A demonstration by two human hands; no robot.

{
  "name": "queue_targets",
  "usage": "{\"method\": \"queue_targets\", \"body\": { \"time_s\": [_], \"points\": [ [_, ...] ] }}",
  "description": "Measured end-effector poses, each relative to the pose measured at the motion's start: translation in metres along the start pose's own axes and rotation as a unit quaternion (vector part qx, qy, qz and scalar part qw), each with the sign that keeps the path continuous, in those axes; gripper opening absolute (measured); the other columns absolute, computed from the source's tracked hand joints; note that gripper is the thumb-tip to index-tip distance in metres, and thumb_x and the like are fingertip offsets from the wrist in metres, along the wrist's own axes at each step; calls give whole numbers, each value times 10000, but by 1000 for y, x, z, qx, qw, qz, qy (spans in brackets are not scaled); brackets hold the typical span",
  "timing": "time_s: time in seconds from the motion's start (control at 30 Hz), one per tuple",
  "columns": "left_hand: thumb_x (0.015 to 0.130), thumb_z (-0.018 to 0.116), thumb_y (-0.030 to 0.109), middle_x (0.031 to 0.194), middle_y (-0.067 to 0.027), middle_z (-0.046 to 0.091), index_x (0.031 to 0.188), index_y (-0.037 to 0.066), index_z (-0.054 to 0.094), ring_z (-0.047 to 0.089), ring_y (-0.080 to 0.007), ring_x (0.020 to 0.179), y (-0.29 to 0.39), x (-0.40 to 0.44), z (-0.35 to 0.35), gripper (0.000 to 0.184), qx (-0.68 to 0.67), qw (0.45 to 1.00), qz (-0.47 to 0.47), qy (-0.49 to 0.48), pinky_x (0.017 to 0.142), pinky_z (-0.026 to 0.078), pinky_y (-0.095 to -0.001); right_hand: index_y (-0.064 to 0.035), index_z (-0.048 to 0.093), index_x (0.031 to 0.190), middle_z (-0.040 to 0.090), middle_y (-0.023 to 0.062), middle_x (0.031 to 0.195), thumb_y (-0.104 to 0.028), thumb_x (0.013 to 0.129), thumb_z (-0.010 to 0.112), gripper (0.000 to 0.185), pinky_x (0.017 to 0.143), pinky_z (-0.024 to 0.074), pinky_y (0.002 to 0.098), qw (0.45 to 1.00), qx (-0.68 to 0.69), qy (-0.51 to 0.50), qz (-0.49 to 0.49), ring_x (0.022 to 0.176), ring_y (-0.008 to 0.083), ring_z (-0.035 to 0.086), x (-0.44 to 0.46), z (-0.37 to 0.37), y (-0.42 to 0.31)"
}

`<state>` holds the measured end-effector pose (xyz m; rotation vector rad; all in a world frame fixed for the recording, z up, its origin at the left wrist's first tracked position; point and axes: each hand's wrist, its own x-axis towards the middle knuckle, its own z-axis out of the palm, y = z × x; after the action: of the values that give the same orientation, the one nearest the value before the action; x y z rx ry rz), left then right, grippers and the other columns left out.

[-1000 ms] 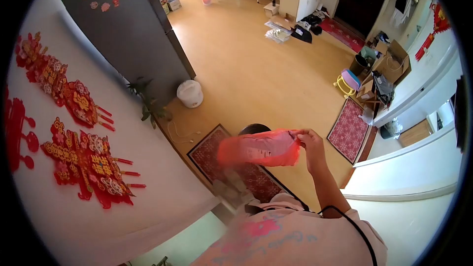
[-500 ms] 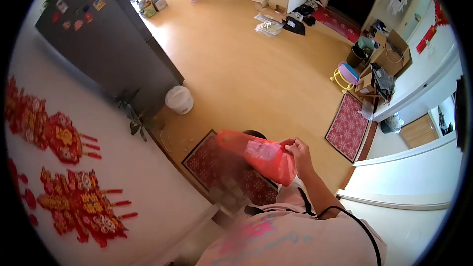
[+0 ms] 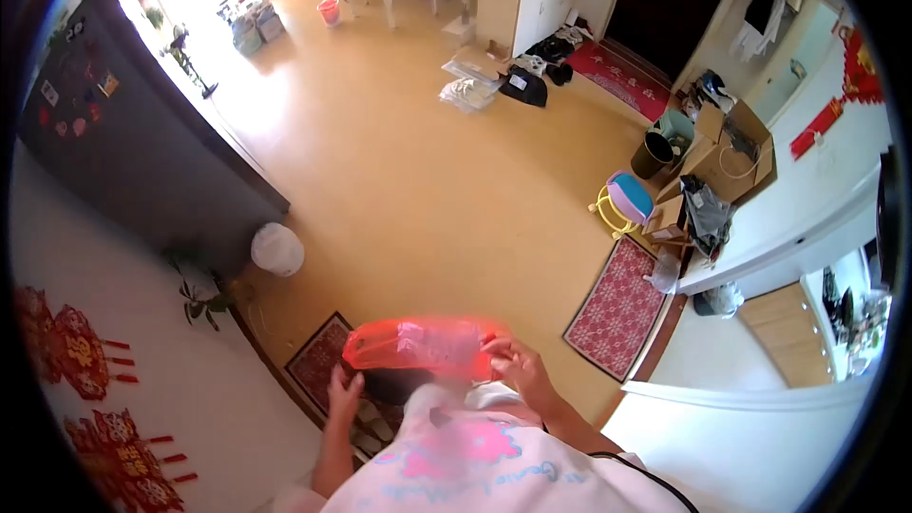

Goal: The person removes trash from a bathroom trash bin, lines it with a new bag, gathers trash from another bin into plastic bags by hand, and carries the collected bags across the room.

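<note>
A translucent red plastic bag [image 3: 427, 346] is stretched sideways in front of my body, with a paler pinkish patch in its middle. My right hand [image 3: 522, 370] is closed on the bag's right end, thumb and fingers pinching the film. At the other end my left hand [image 3: 344, 391] is curled, right by the bag's lower left corner and the left side of a dark object [image 3: 397, 384]. Which of these the left fingers hold cannot be made out. The dark object shows just below the bag, partly covered by it.
A patterned red mat [image 3: 313, 356] lies at the left wall, another mat [image 3: 617, 309] by the right doorway. A white bucket [image 3: 277, 249] stands by the grey fridge [image 3: 142, 123]. A small stool [image 3: 627, 201], dark bin [image 3: 653, 156] and cardboard boxes [image 3: 727, 166] line the right.
My left hand has come into view at the bag's left side. The bag is now more level and spread between both hands. The view has shifted, showing more of the room's far end.
</note>
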<state>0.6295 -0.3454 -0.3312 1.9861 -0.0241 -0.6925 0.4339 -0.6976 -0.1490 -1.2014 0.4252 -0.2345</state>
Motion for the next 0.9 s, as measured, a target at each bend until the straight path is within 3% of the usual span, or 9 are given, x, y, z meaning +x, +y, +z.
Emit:
{"method": "queue_targets", "body": {
  "time_s": [0.07,0.17,0.2,0.3,0.43,0.53,0.67,0.8,0.9],
  "points": [
    [797,764,345,1358,-222,481,1454,20,327,440,-320,1296,73,39,33,854,102,985,92,104,1086,348,-407,-44,634,1083,549,68,1226,-69,871,557,227,1016,387,321,1000,13,17,-15,1209,169,489,28,-18,-37],
    [810,763,314,1320,-153,515,1412,15,378,512,-249,1209,147,84,109,774,-91,986,136,-38,998,433,-355,-49,630,1077,536,73,1243,-52,852,549,239,1070,337,350,997,-36,-4,-71,1245,188,460,74,-43,-56],
    [839,743,271,1197,-117,597,1325,11,477,569,-203,1098,153,104,130,612,-101,984,137,-54,927,466,-343,-49,630,1075,532,75,1248,-50,849,549,241,1079,327,353,995,-45,-3,-85,1253,192,453,91,-48,-63],
    [903,664,233,998,-76,664,1129,6,601,622,-168,903,189,147,173,326,-132,986,102,4,782,498,-323,-50,631,1075,519,80,1269,-47,834,553,254,1088,318,353,992,-59,24,-105,1266,194,439,150,-64,-84],
    [986,512,227,906,-74,679,1017,-18,643,648,-172,776,254,204,194,279,-93,993,59,35,674,513,-314,-43,622,1088,521,76,1254,-78,824,568,271,1063,331,340,990,-59,68,-112,1212,181,459,242,-106,-123],
    [965,520,203,896,-93,681,981,-27,654,653,-172,787,270,288,208,267,-277,960,-19,28,657,514,-307,-23,604,1111,541,67,1202,-114,836,578,290,992,368,303,984,-52,110,-131,1075,146,500,321,-133,-152],
    [896,542,113,895,-77,678,991,-28,656,639,-147,793,369,381,180,205,-262,957,-95,-84,715,512,-289,7,606,1090,589,59,1076,-111,824,567,294,917,379,268,971,4,181,-153,954,118,503,431,-133,-187],
    [881,589,116,827,-63,662,928,0,643,629,-146,748,468,464,161,135,-248,957,91,-124,759,512,-285,10,606,1089,584,44,1004,-120,817,560,305,897,378,268,969,13,193,-153,927,113,501,535,-124,-221],
    [927,572,137,745,-32,600,1012,16,595,585,-121,695,532,522,149,150,-254,950,118,-142,667,473,-277,7,607,1086,576,38,986,-127,827,554,297,888,381,264,969,11,200,-147,923,110,502,606,-127,-239]
  ]
}}
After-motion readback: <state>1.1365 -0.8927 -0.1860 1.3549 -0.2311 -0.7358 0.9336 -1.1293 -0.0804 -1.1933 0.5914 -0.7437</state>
